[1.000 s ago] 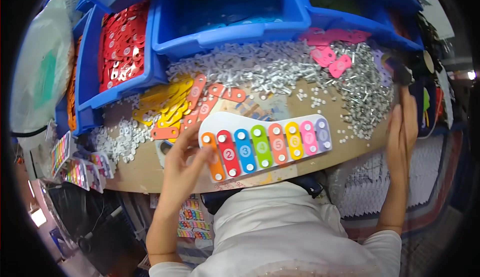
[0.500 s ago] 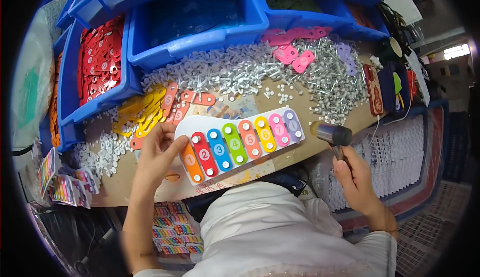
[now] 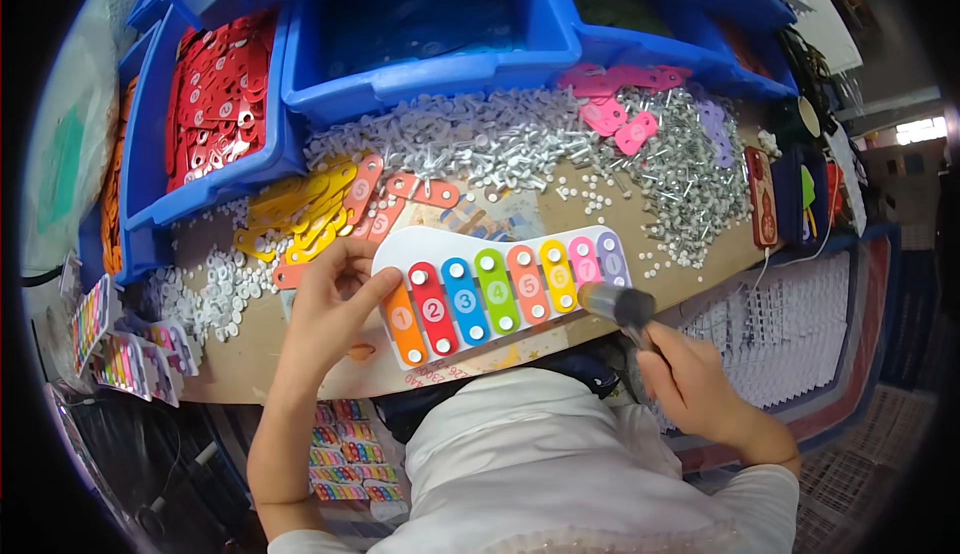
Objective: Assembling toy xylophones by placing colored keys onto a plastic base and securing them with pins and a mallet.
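A toy xylophone (image 3: pixel 497 297) with a white base and several rainbow-coloured bars lies on the workbench in front of me. White round-headed pins sit at both ends of the bars. My left hand (image 3: pixel 340 299) grips its left end, thumb on top beside the orange bar and fingers behind the edge. In my right hand (image 3: pixel 690 374) is a mallet (image 3: pixel 622 304), its handle wrapped by my fingers. The mallet's head is over the lower right of the xylophone, by the pink and purple bars. Whether it touches them I cannot tell.
Blue bins (image 3: pixel 430 84) line the back, one with red bars (image 3: pixel 220 99). Before them lie heaped white pins (image 3: pixel 450 134), metal nails (image 3: pixel 690 179), yellow bars (image 3: pixel 310 209) and pink bars (image 3: pixel 635 132). Finished-looking xylophones (image 3: pixel 130 354) stack at left. A phone (image 3: pixel 761 197) lies at right.
My right hand has brought the mallet left, from beside the xylophone to over its right end. My left hand keeps its hold. The whole view has shifted slightly.
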`<action>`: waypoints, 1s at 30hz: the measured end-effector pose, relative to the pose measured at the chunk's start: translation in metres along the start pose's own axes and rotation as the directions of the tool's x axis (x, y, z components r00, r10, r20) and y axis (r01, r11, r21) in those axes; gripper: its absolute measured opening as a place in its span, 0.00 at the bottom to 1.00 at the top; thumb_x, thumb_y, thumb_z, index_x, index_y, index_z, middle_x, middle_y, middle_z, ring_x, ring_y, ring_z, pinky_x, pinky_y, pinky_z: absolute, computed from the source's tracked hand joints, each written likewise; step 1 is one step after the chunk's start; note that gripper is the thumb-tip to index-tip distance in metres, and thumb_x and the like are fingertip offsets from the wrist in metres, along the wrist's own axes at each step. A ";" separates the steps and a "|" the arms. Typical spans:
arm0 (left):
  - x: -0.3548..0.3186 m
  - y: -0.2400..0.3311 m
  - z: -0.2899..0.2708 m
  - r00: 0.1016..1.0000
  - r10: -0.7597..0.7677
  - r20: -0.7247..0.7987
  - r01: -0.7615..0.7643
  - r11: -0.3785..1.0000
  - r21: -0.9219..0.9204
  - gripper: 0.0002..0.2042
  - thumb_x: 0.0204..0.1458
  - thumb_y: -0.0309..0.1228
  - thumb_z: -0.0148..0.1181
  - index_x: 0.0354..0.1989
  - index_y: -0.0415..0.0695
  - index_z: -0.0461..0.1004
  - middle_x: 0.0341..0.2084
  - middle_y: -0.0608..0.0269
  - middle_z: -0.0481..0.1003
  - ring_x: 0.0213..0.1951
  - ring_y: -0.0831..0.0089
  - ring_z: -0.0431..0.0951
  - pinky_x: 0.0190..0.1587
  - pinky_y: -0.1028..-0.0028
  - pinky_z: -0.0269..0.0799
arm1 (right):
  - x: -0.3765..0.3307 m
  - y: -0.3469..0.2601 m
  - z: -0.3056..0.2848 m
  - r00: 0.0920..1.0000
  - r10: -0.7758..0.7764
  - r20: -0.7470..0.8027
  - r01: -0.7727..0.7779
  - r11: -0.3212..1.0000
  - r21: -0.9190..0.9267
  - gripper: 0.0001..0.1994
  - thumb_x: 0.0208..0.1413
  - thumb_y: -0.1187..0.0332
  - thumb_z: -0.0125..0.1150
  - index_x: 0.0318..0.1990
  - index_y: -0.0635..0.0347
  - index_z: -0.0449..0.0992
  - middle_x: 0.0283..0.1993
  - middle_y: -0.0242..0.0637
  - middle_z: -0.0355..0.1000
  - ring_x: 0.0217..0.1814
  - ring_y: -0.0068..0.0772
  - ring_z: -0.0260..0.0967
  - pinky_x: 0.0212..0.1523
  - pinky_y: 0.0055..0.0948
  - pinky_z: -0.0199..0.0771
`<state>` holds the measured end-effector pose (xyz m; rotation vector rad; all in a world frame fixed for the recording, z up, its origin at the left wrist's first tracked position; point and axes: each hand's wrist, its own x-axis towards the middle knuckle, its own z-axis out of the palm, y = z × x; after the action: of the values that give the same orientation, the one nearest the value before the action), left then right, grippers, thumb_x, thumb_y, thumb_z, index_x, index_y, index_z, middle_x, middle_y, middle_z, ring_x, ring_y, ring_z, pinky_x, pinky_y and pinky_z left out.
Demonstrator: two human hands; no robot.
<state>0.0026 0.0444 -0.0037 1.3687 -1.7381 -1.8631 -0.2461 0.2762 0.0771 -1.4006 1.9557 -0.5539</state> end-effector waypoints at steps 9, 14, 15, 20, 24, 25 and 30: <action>-0.005 0.004 0.002 0.999 -0.050 -0.020 0.049 0.997 -0.063 0.11 0.53 0.25 0.64 0.42 0.36 0.73 0.29 0.70 0.73 0.32 0.85 0.72 0.36 0.85 0.67 | 0.019 -0.006 0.003 1.000 0.011 -0.001 -0.011 1.000 -0.009 0.14 0.60 0.71 0.55 0.49 0.70 0.68 0.31 0.51 0.72 0.30 0.52 0.72 0.29 0.39 0.71; -0.005 0.003 0.002 0.999 -0.052 0.003 0.052 0.993 -0.107 0.12 0.52 0.25 0.65 0.43 0.35 0.73 0.28 0.71 0.73 0.31 0.86 0.71 0.34 0.86 0.66 | 0.040 -0.015 0.006 0.996 0.074 0.058 -0.070 0.995 -0.067 0.13 0.59 0.72 0.55 0.49 0.70 0.68 0.31 0.52 0.72 0.29 0.55 0.71 0.27 0.41 0.69; -0.006 0.004 0.003 0.997 -0.073 0.017 0.074 0.990 -0.123 0.12 0.52 0.25 0.65 0.43 0.35 0.73 0.28 0.71 0.72 0.30 0.87 0.71 0.33 0.86 0.66 | 0.039 -0.018 0.004 0.996 0.048 0.069 -0.045 0.998 -0.043 0.13 0.59 0.73 0.55 0.49 0.70 0.68 0.31 0.52 0.71 0.29 0.55 0.71 0.27 0.41 0.69; -0.007 0.003 0.006 0.999 -0.028 -0.036 0.022 0.988 -0.152 0.11 0.52 0.27 0.65 0.41 0.36 0.74 0.24 0.75 0.70 0.24 0.92 0.64 0.25 0.88 0.61 | 0.056 -0.025 0.011 0.990 -0.089 0.109 0.100 0.990 -0.096 0.13 0.58 0.74 0.56 0.50 0.69 0.68 0.30 0.49 0.71 0.26 0.51 0.71 0.25 0.39 0.70; -0.006 0.005 0.007 0.999 -0.024 -0.029 0.019 0.985 -0.170 0.12 0.51 0.26 0.66 0.41 0.35 0.74 0.25 0.74 0.70 0.25 0.91 0.65 0.27 0.88 0.61 | 0.063 -0.035 0.016 0.983 -0.139 0.116 0.147 0.987 -0.070 0.14 0.58 0.74 0.57 0.50 0.69 0.69 0.29 0.47 0.72 0.25 0.48 0.72 0.26 0.37 0.72; -0.007 0.005 0.007 0.999 -0.034 -0.026 0.029 0.985 -0.170 0.12 0.51 0.26 0.66 0.41 0.35 0.74 0.25 0.74 0.70 0.26 0.91 0.65 0.27 0.88 0.61 | 0.066 -0.036 0.018 0.980 -0.156 0.122 0.168 0.982 -0.089 0.14 0.57 0.74 0.57 0.50 0.69 0.69 0.29 0.47 0.72 0.25 0.47 0.72 0.26 0.37 0.72; -0.007 0.004 0.006 0.999 -0.034 -0.037 0.026 0.982 -0.188 0.12 0.51 0.26 0.66 0.41 0.35 0.74 0.25 0.73 0.70 0.26 0.89 0.65 0.28 0.87 0.62 | 0.076 -0.052 0.015 0.970 -0.143 0.199 0.155 0.987 -0.049 0.14 0.57 0.74 0.58 0.48 0.70 0.69 0.30 0.48 0.73 0.25 0.47 0.72 0.26 0.37 0.72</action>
<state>0.0000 0.0526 0.0019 1.3566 -1.4878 -1.9448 -0.2171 0.1875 0.0810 -1.5891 1.7363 -0.4073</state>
